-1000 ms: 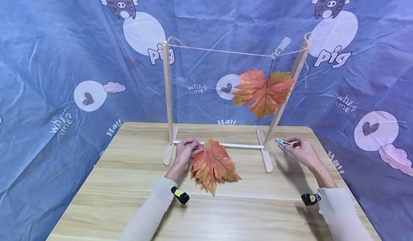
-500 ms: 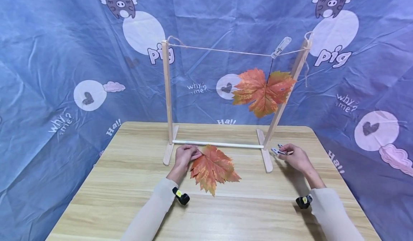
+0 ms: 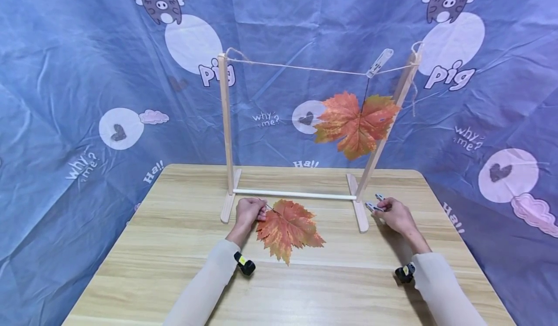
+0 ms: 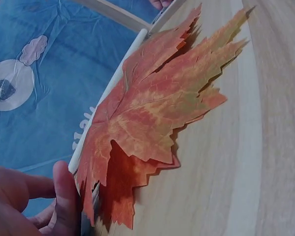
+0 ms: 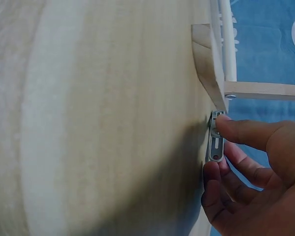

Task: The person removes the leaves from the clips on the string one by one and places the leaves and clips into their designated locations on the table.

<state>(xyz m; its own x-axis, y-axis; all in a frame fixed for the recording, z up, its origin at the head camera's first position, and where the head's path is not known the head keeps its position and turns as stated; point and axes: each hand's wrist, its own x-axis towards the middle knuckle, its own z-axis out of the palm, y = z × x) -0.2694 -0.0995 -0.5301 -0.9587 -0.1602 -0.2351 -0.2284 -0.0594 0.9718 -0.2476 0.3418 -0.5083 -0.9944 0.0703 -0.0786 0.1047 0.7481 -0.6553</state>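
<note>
At the rack's left foot, my left hand [image 3: 249, 214] pinches the thin dark stem of an orange-red maple leaf [image 3: 289, 229], which spreads to the right close over the table. Another leaf layer [image 4: 122, 191] shows beneath it in the left wrist view. Beside the rack's right foot, my right hand [image 3: 395, 215] holds a pale clothespin [image 5: 216, 147] between thumb and fingers, low over the tabletop. A second clothespin [image 3: 380, 197] shows just behind those fingertips in the head view. Another maple leaf [image 3: 358, 125] hangs by its stem from a white clothespin [image 3: 379, 63] on the string.
The wooden rack has a left post [image 3: 226, 122], a right post [image 3: 370, 171], a white crossbar [image 3: 296, 194] and a string [image 3: 301, 68] tied between the post tops. A blue printed cloth [image 3: 279, 21] hangs behind the table [image 3: 305, 292].
My right hand has moved left and down with the clothespin, nearer the rack's right foot. The leaf at my left hand has sunk slightly, and the left hand has lowered a little.
</note>
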